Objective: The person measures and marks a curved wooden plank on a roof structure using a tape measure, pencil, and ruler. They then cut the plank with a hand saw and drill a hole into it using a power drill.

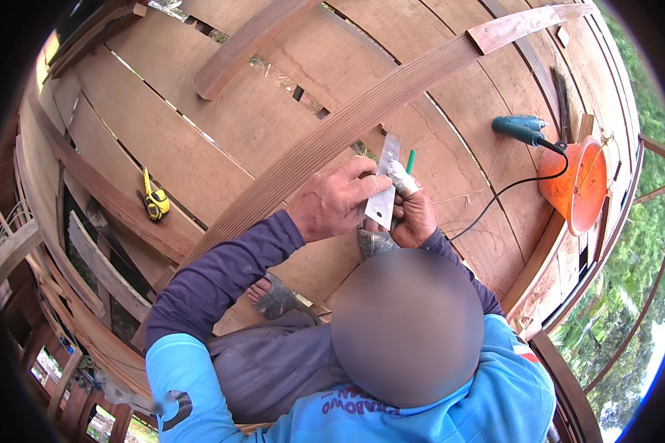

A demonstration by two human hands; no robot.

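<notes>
My left hand point(340, 196) pinches a flat silver metal strip point(380, 207) with a hole near its near end. My right hand point(415, 214), with white wrapping on one finger, is closed beside the strip. A green pencil-like stick point(411, 161) stands up out of its grip. Whether the right fingers also press the strip is hard to tell. Just beyond both hands, a long wooden beam point(332, 133) runs from lower left to upper right across the plank floor point(177, 155).
A yellow tape measure point(156, 203) lies at left, partly pulled out. On the right, a teal corded power tool point(521, 130) lies near an orange bucket point(580, 184) tipped on its side. A shorter beam point(236, 55) lies at the back. Gaps run between the planks.
</notes>
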